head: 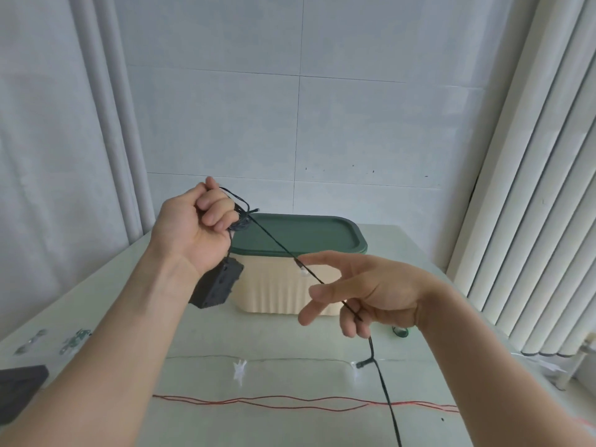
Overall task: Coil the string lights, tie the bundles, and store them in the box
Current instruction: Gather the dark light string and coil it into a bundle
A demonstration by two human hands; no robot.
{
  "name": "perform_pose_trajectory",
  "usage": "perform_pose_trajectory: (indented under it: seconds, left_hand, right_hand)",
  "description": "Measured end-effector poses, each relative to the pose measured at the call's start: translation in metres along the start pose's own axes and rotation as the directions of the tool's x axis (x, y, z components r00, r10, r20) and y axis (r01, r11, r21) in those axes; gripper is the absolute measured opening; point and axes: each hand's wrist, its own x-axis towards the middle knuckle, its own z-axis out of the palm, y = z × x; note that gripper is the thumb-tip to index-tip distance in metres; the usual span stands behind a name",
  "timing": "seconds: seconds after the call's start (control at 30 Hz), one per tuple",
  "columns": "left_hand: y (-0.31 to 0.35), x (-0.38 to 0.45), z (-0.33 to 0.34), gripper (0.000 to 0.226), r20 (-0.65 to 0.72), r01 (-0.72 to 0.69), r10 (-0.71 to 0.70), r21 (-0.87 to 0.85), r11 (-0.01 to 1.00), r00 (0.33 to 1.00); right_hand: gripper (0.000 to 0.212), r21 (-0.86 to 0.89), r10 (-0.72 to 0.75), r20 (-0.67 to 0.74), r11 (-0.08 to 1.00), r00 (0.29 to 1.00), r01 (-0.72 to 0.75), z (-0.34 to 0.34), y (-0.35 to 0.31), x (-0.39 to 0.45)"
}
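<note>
- Head view: left hand [196, 227] raised above the table [200, 337], fingers clenched round a small coil of dark green string lights [274, 241].
- Black battery pack [216, 283] hangs on a short lead just below the left wrist, tilted, clear of the table.
- From the coil the wire runs taut, diagonally down to the right hand [364, 295].
- Right hand: index finger and thumb stretched out straight, lower fingers curled, wire pinched between them near the palm.
- Wire look: thin, dark green, twisted pair; small clear bulbs branch off on short stubs. One bulb sits on the taut span, near the right index fingertip.
- Below the right hand the wire drops to the table, passes another bulb [361, 364], and runs off the bottom edge of the picture.
- Box [274, 288]: cream, ribbed sides, dark green lid [300, 233] on, standing on the table behind both hands.
- Thin wire with clear star-like lights [240, 369] lies across the table; a red wire [290, 402] lies nearer the person.
- Small green item [401, 332] on the table by the right wrist, too small to tell.
</note>
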Motion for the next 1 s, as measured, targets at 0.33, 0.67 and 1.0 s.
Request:
perform_pose_trajectory:
  seconds: [0.33, 0.67, 1.0]
  left_hand:
    - [-0.019, -0.024, 0.018, 0.038, 0.074, 0.043, -0.05, 0.097, 0.994, 0.996]
    - [-0.046, -0.115, 0.033, 0.028, 0.132, -0.07, 0.005, 0.49, 0.869, 0.991]
    - [-0.054, -0.232, 0.041, 0.028, 0.119, 0.059, -0.256, 0.802, 0.594, 0.959]
  right_hand:
    - [0.02, -0.185, -0.128, -0.43, 0.981, 0.894, 0.052, -0.001, 0.002, -0.012]
    - [0.023, -0.582, -0.376, -0.512, 0.813, 0.772, 0.009, 0.086, 0.01, -0.077]
    - [0.018, -0.68, -0.624, -0.4, 0.693, 0.671, 0.24, 0.141, 0.006, -0.173]
